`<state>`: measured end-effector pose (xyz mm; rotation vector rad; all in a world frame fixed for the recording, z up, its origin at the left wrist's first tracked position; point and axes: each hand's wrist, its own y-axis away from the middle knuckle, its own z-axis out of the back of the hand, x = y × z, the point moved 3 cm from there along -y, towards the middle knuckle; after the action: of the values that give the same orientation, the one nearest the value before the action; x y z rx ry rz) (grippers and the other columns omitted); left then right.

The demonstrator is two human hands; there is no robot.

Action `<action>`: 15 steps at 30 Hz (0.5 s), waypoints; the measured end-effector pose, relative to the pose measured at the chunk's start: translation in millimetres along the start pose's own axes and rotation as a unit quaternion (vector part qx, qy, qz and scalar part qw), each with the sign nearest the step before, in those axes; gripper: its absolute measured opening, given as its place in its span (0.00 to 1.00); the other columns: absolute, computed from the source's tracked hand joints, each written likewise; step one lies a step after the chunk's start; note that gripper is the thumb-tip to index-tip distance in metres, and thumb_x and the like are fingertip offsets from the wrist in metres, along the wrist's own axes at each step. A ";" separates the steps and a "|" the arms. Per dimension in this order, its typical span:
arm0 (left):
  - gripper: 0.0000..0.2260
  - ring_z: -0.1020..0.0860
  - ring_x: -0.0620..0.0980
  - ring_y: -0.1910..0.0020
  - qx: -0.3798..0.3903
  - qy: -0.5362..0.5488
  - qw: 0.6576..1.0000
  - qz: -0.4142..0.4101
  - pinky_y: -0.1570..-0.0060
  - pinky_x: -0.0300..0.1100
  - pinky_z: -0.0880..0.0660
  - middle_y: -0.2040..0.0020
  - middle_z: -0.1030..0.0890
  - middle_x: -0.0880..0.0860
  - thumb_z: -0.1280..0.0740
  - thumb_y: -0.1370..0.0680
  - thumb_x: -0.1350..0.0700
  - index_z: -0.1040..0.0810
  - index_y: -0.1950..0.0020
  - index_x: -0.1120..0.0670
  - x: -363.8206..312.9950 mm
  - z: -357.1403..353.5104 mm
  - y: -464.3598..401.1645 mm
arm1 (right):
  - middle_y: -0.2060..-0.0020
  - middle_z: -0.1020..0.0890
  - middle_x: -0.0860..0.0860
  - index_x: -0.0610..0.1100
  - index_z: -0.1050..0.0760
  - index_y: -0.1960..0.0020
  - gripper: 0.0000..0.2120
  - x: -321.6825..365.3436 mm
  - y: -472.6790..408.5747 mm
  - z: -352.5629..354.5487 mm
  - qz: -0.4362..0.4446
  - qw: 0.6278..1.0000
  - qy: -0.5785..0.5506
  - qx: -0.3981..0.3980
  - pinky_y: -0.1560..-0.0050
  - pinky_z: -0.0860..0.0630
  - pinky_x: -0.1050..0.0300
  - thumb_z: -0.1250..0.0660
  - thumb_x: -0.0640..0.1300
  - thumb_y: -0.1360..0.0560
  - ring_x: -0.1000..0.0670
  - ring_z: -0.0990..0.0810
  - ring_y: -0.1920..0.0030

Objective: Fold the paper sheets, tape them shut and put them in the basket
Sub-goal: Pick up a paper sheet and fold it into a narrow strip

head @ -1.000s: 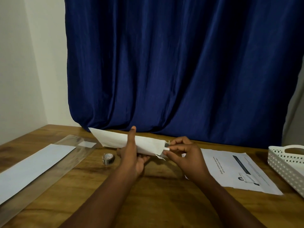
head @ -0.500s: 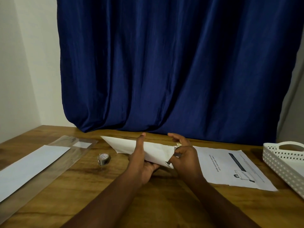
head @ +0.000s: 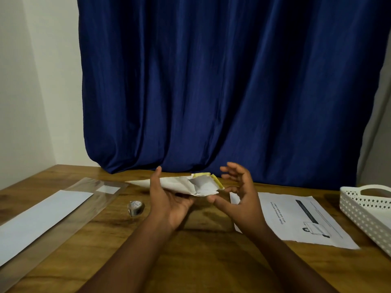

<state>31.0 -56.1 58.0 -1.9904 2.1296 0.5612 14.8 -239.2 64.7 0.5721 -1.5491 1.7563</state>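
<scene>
A person's left hand (head: 167, 199) grips a folded paper (head: 186, 183) above the wooden table (head: 201, 261); the right hand (head: 239, 193) hovers spread beside its yellow-edged end. Bare wood lies beneath, with the white basket (head: 368, 210) at the table's right edge.

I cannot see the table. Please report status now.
Left hand holds folded paper. Right hand open beside it. Basket far right, path clear.

Two bare forearms, left hand (head: 169, 205), right hand (head: 240, 199) (no sleeves, rings or watch visible)
</scene>
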 end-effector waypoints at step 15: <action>0.41 0.17 0.62 0.42 0.064 -0.369 0.927 0.008 0.42 0.60 0.22 0.38 0.16 0.59 0.52 0.27 0.21 0.21 0.33 0.48 11.0 -1.9 -0.5 | 0.54 0.12 0.58 0.46 0.17 0.48 0.06 18.0 -10.4 15.7 0.022 0.991 -0.118 -0.058 0.48 0.20 0.67 0.29 0.39 0.23 0.59 0.15 0.48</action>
<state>30.7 -67.0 55.5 -1.3712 1.6508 0.9577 8.9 -250.3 87.6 0.7134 -1.8249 1.6645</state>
